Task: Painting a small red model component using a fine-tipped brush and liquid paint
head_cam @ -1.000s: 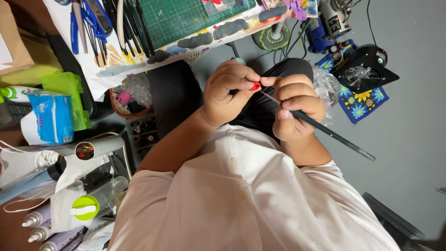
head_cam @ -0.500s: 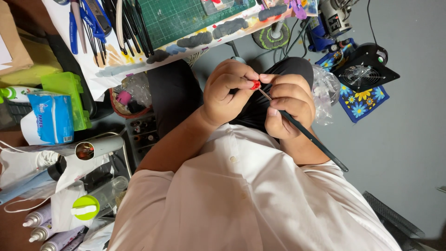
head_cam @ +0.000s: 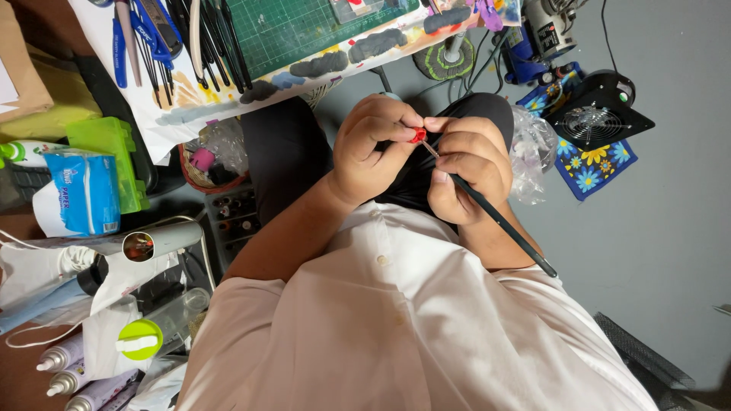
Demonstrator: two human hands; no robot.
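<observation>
A green cutting mat [head_cam: 304,30] is seen at 12 o'clock, with scissors and pens [head_cam: 152,38] at 11. A tissue pack [head_cam: 84,194] lies at 9, a small black fan [head_cam: 598,114] on a flowered cloth [head_cam: 586,171] at 2. No obstruction lies across the hands. A tiny red piece [head_cam: 417,135] is pinched by the curled left hand [head_cam: 373,148], just above centre. A thin black brush [head_cam: 495,221] is gripped by the closed right hand [head_cam: 468,171], its tip touching the piece, its handle slanting toward 4.
</observation>
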